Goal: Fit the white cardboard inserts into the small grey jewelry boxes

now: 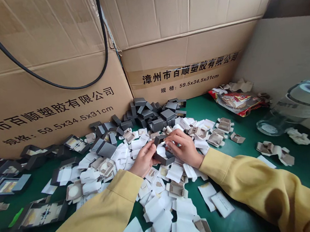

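Observation:
My left hand point(144, 159) grips a small dark grey box point(163, 158) by its left side, thumb and fingers closed on it. Close beside it, my right hand point(185, 148) is closed in a pinch at the box's upper right, on a small white piece point(162, 144). Fingers partly cover where the piece meets the box. Under and around both hands lies a heap of white folded papers point(176, 172) and grey-beige card inserts point(178, 189). Behind the hands is a pile of dark grey boxes point(155, 116).
Two large cardboard cartons point(189, 55) stand along the back, with a black cable point(83, 86) hanging before the left one. More open dark boxes point(44, 212) lie at left. At right are a red snack bag point(238, 102), a clear plastic jar point(292, 108) and crumpled tissue point(299, 136).

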The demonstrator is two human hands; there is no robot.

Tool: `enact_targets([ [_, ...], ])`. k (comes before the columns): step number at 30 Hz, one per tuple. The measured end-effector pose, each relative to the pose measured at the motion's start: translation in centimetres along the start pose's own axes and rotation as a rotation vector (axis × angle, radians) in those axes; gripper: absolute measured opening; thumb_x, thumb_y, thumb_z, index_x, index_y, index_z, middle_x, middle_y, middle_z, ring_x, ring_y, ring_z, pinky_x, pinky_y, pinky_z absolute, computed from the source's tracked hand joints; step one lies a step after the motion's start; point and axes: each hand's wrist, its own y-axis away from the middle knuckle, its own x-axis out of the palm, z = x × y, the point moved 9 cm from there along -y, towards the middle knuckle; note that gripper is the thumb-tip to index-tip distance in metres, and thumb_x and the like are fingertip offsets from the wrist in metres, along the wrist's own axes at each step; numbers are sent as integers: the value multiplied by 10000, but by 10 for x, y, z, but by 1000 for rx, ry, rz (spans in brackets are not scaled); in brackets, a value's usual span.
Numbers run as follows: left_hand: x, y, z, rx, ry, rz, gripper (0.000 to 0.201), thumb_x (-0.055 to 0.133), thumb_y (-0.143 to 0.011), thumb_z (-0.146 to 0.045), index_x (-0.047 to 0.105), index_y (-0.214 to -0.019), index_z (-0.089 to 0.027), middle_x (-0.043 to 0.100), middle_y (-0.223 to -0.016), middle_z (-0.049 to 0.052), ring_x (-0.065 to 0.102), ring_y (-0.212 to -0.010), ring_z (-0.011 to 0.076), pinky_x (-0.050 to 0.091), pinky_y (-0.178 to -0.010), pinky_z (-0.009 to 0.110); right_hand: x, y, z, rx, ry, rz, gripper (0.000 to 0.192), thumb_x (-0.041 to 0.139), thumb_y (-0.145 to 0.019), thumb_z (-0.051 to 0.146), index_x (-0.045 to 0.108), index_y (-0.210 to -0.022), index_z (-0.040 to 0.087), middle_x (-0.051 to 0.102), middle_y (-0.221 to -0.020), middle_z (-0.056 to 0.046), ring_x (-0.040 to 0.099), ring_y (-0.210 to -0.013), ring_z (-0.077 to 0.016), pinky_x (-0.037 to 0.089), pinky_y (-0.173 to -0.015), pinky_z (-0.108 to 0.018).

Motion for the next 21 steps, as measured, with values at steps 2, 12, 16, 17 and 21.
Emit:
enact_targets([
  [2,1,1,1,-3,-23,19,439,696,-710,-364,602,-1084,-156,630,-794,42,568,-665,141,465,-554,237,1,1,-2,22,-1,9,108,485,-889,256,583,-892,209,561,-815,-51,537,-737,-167,466,-645,-301],
  [12,4,2,2,14,-115,63,473,677,-716,-402,611,-1120,-165,623,-813,47,560,-636,140,477,-559,261,-1,0,-8,102,57,-11,133,538,-844,295,500,-938,208,475,-767,-9,449,-631,-133,418,-599,-269],
  [16,9,5,0,8,-103,139,432,665,-738,-370,618,-1127,-187,630,-808,52,571,-638,147,473,-548,251,-1,-1,-5,80,49,5,117,529,-848,294,512,-926,208,506,-801,-32,467,-671,-151,425,-611,-282],
  [17,11,6,0,7,-97,161,431,669,-737,-357,617,-1131,-190,635,-814,54,577,-645,150,472,-551,249,-1,-1,-4,75,47,11,106,523,-852,294,518,-915,209,514,-803,-37,477,-687,-157,428,-615,-284],
  [21,14,8,-1,26,-104,225,467,703,-711,-323,604,-1144,-181,652,-928,80,612,-766,184,474,-616,250,0,-1,3,31,30,25,88,515,-859,290,538,-888,210,539,-799,-47,512,-729,-174,442,-624,-291],
])
